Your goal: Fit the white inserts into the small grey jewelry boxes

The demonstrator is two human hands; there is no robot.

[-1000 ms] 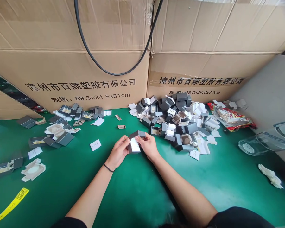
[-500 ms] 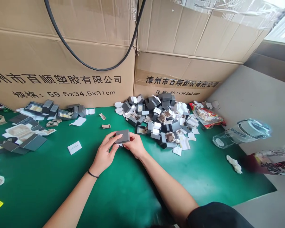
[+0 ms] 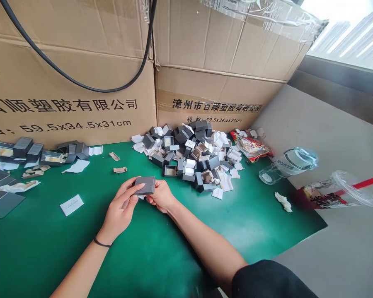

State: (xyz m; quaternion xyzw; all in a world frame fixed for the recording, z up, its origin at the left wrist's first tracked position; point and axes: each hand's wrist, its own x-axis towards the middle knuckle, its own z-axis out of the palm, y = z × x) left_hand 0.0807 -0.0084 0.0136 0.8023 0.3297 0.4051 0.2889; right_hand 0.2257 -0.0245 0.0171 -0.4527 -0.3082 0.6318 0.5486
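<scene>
Above the green tabletop [image 3: 180, 240], a small dark grey box [image 3: 145, 185] is held between my two hands, its flat face turned up. My left hand [image 3: 122, 209] grips its left side, with fingers on top and thumb at the near edge. Closed at the box's right and lower side is my right hand [image 3: 162, 196]; its fingertips are partly hidden. A bit of something white shows under the box. Left of my hands lies a white printed card [image 3: 71, 205]. Beyond them is a heap of small grey boxes [image 3: 183, 136] mixed with white paper and brown inserts.
More opened grey boxes [image 3: 23, 147] lie at the left. Large cardboard cartons [image 3: 112, 70] wall off the back, with a black cable [image 3: 105, 89] hanging before them. At right are a snack bag [image 3: 251, 147], a clear bottle [image 3: 286, 165], crumpled tissue [image 3: 283, 202] and a drink cup [image 3: 332, 194].
The view has swung to the right, so the scene sits further left and the drink cup shows more fully. Both hands still hold the grey box, its top now tilted slightly differently.
</scene>
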